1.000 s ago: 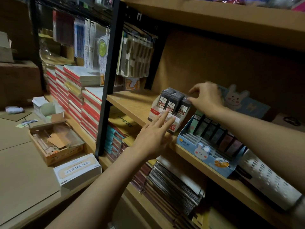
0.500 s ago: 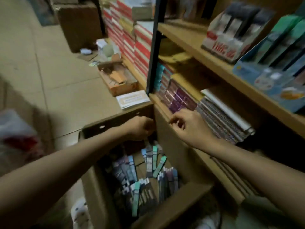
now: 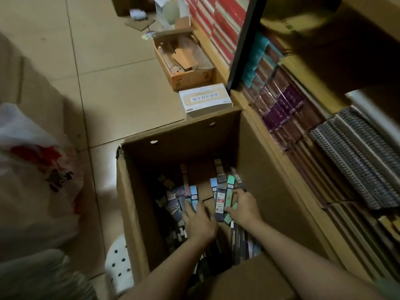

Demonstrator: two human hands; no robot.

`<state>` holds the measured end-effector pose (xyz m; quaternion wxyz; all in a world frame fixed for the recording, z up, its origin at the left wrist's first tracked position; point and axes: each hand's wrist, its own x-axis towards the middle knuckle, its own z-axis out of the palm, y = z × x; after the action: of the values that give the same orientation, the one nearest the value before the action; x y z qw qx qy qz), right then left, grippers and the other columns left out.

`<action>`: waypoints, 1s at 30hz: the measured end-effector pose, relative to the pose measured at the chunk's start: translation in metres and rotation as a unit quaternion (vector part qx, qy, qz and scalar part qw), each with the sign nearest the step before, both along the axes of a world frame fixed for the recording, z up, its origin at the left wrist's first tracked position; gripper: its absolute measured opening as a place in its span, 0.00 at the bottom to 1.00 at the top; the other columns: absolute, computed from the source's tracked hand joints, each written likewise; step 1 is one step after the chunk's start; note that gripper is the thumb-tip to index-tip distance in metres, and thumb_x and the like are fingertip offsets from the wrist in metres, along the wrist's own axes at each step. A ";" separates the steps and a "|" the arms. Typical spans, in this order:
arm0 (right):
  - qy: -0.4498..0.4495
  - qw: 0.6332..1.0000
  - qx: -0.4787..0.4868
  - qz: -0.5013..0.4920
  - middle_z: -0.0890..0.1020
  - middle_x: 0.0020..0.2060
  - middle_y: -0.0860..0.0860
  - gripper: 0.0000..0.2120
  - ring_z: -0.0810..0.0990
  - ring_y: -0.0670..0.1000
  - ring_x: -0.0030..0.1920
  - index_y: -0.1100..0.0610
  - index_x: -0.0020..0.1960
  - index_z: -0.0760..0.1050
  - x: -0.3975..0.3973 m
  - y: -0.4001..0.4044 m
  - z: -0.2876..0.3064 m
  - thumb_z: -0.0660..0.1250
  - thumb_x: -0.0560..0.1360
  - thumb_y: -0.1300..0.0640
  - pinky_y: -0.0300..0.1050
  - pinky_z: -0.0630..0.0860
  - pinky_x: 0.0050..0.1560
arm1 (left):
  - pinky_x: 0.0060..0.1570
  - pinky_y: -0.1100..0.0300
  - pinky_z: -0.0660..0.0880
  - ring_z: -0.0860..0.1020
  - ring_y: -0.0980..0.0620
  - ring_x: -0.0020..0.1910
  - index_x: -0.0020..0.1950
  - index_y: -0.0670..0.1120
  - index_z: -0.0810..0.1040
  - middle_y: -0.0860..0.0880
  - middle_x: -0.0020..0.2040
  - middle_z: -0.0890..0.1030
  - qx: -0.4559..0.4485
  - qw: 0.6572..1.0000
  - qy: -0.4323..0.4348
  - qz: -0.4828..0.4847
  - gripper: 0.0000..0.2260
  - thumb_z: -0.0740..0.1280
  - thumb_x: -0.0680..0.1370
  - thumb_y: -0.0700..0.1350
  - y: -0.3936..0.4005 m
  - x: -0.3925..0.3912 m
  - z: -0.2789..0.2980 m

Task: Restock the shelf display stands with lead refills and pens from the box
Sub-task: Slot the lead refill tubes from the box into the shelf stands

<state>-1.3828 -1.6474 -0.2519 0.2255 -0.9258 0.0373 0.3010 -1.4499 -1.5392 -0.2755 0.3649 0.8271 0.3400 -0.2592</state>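
An open cardboard box [image 3: 179, 135] stands on the floor against the shelf, and several loose lead refill packs [image 3: 190, 191] in grey, blue and green lie on its bottom. Both of my hands reach down inside it. My left hand [image 3: 200, 223] rests with its fingers stretched over the packs near the middle. Just right of it, my right hand [image 3: 245, 207] curls thumb and fingers round a few upright packs [image 3: 220, 204], one dark with a red and white label. The shelf display stands are out of view.
A white carton [image 3: 205, 99] and an orange cardboard tray [image 3: 184, 63] sit on the floor beyond the box. Notebooks [image 3: 357, 161] fill the low shelf on the right, behind a black post [image 3: 242, 42]. A plastic bag [image 3: 32, 169] and a white perforated stool [image 3: 119, 263] lie left.
My view dropped from the shelf stands to the box. Both hands went from the box's far rim down to its bottom, and my right hand closed round some packs.
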 end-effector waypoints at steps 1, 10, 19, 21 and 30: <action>-0.006 1.000 -0.008 -0.013 0.73 0.62 0.56 0.25 0.74 0.56 0.63 0.56 0.67 0.70 0.001 0.002 -0.006 0.74 0.73 0.56 0.49 0.73 0.63 | 0.73 0.47 0.56 0.49 0.38 0.76 0.77 0.48 0.57 0.43 0.79 0.47 0.024 0.999 -0.025 0.029 0.26 0.61 0.80 0.47 0.000 0.005 -0.004; -0.008 0.996 -0.061 -0.059 0.69 0.67 0.57 0.31 0.73 0.60 0.64 0.57 0.74 0.59 -0.003 0.001 -0.035 0.69 0.76 0.53 0.56 0.73 0.62 | 0.64 0.47 0.68 0.62 0.42 0.68 0.66 0.48 0.70 0.44 0.69 0.63 0.143 0.970 -0.111 0.161 0.17 0.66 0.78 0.44 0.021 0.043 -0.019; 0.009 0.985 -0.006 -0.175 0.80 0.56 0.57 0.24 0.81 0.57 0.56 0.54 0.60 0.61 -0.003 0.003 -0.043 0.73 0.73 0.59 0.55 0.80 0.53 | 0.64 0.47 0.64 0.63 0.39 0.67 0.65 0.46 0.73 0.42 0.66 0.72 0.191 0.978 -0.027 0.075 0.15 0.64 0.80 0.47 0.036 0.075 -0.026; 0.004 0.987 -0.026 -0.160 0.79 0.59 0.58 0.25 0.80 0.57 0.56 0.56 0.63 0.62 -0.004 0.006 -0.044 0.73 0.73 0.58 0.53 0.80 0.53 | 0.62 0.49 0.65 0.65 0.40 0.65 0.63 0.44 0.75 0.43 0.63 0.74 0.181 0.978 -0.040 0.095 0.13 0.64 0.79 0.44 0.036 0.075 -0.025; -0.007 0.983 -0.032 -0.181 0.80 0.58 0.57 0.29 0.79 0.59 0.58 0.55 0.66 0.63 -0.009 0.013 -0.040 0.75 0.71 0.57 0.57 0.78 0.56 | 0.49 0.45 0.79 0.81 0.44 0.47 0.52 0.47 0.70 0.49 0.44 0.79 -0.081 0.934 -0.173 0.303 0.10 0.68 0.77 0.37 0.011 0.032 -0.007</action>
<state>-1.3920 -1.6339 -0.2922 0.2469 -0.9127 0.2121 0.2471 -1.4180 -1.5281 -0.2828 0.5449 0.6844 0.4842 -0.0160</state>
